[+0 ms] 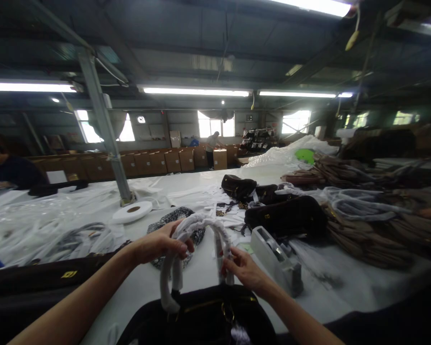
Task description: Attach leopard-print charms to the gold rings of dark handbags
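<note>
A black handbag with a gold zip and a ring stands at the bottom middle, close to me. Its handles rise in an arch, wrapped in white padding. My left hand is closed around the upper left of this arch, thumb in front. On the right side of the arch, my right hand pinches the wrapping with bent fingers. Right of that hand sits a grey tape dispenser. Behind the left hand lies a round black-and-white speckled bundle.
More black bags lie beyond the dispenser, near brown folded pieces. A white tape roll lies by a metal post. Another dark bag is at left. Cartons and a person stand at the back.
</note>
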`<action>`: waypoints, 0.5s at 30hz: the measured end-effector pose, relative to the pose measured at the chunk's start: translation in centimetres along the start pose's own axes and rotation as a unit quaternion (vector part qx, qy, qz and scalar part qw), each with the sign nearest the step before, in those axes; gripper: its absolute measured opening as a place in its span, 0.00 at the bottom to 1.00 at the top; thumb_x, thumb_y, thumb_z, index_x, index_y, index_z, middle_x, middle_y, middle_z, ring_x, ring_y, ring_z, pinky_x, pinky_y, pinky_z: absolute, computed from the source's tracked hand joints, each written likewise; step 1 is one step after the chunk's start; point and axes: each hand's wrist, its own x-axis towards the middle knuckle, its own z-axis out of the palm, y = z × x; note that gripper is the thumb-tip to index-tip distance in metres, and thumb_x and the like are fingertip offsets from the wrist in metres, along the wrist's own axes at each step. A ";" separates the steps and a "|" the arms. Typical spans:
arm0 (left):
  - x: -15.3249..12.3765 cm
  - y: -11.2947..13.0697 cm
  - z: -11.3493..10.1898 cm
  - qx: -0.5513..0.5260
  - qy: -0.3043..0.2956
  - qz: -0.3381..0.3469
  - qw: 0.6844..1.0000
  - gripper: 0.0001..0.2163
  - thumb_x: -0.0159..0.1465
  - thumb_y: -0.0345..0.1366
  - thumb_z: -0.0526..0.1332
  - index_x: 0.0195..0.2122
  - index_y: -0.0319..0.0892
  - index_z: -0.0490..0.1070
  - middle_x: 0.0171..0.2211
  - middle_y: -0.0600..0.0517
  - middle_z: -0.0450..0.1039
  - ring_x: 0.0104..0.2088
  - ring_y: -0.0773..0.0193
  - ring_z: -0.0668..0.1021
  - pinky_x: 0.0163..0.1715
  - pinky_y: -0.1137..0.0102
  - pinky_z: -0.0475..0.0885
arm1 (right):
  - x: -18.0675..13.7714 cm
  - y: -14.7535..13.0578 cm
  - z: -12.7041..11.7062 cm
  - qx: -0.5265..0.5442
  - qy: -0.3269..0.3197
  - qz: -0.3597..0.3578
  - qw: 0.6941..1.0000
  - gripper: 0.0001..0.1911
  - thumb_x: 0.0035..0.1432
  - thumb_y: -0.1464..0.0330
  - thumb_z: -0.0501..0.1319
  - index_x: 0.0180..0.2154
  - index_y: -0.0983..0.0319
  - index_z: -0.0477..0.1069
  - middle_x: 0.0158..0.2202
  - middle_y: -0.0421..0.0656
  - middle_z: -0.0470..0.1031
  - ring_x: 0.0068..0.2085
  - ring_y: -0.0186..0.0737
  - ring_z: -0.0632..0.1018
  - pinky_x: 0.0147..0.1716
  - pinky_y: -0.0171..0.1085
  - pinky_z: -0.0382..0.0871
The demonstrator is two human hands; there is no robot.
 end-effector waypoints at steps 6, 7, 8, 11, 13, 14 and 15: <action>-1.3 4.8 1.1 0.053 0.010 -0.001 0.999 0.07 0.51 0.35 0.68 0.26 0.39 0.72 0.18 0.56 0.70 0.19 0.69 0.70 0.22 0.74 0.67 | -1.2 -2.0 0.5 -0.061 0.000 -0.042 0.997 0.14 0.60 0.58 0.56 0.40 0.61 0.69 0.27 0.37 0.69 0.29 0.36 0.71 0.28 0.32 0.64; -1.6 5.5 1.1 0.035 0.035 0.025 0.998 0.08 0.52 0.36 0.68 0.24 0.39 0.71 0.17 0.56 0.69 0.19 0.70 0.69 0.24 0.74 0.68 | -2.0 -1.4 0.9 -0.099 -0.004 -0.050 0.994 0.12 0.61 0.60 0.55 0.38 0.61 0.69 0.27 0.37 0.69 0.30 0.36 0.70 0.29 0.32 0.63; -2.0 6.1 1.0 0.021 0.053 0.042 0.998 0.08 0.53 0.36 0.67 0.23 0.39 0.70 0.16 0.57 0.68 0.19 0.70 0.69 0.26 0.73 0.68 | -2.9 -0.6 1.2 -0.142 -0.004 -0.056 0.988 0.10 0.61 0.62 0.54 0.37 0.61 0.69 0.28 0.38 0.69 0.31 0.36 0.70 0.31 0.32 0.64; -3.1 7.3 0.9 0.015 0.074 0.038 0.996 0.08 0.54 0.36 0.67 0.24 0.37 0.71 0.16 0.57 0.66 0.19 0.71 0.67 0.28 0.72 0.69 | -5.2 1.0 1.2 -0.237 -0.009 -0.048 0.970 0.08 0.60 0.66 0.54 0.37 0.61 0.69 0.32 0.40 0.73 0.34 0.38 0.72 0.37 0.34 0.65; -3.4 7.6 1.3 0.023 0.085 0.026 0.996 0.08 0.54 0.36 0.68 0.27 0.37 0.72 0.18 0.57 0.66 0.20 0.72 0.67 0.27 0.73 0.69 | -5.6 -0.3 0.4 -0.259 -0.059 -0.018 0.964 0.09 0.58 0.66 0.57 0.41 0.60 0.70 0.36 0.42 0.75 0.37 0.40 0.74 0.40 0.36 0.66; -3.4 7.7 1.6 0.030 0.085 0.024 0.996 0.09 0.54 0.37 0.68 0.29 0.37 0.72 0.19 0.57 0.66 0.20 0.72 0.67 0.26 0.73 0.69 | -5.4 -1.8 -0.1 -0.267 -0.078 -0.015 0.960 0.16 0.53 0.65 0.62 0.44 0.59 0.70 0.39 0.43 0.75 0.40 0.43 0.74 0.42 0.38 0.66; -3.4 7.8 2.1 0.042 0.076 0.024 0.996 0.09 0.54 0.37 0.68 0.31 0.37 0.73 0.19 0.57 0.65 0.20 0.72 0.67 0.25 0.74 0.68 | -4.8 -3.8 -0.6 -0.274 -0.054 -0.032 0.960 0.28 0.47 0.64 0.68 0.50 0.59 0.67 0.45 0.46 0.73 0.46 0.47 0.72 0.47 0.41 0.64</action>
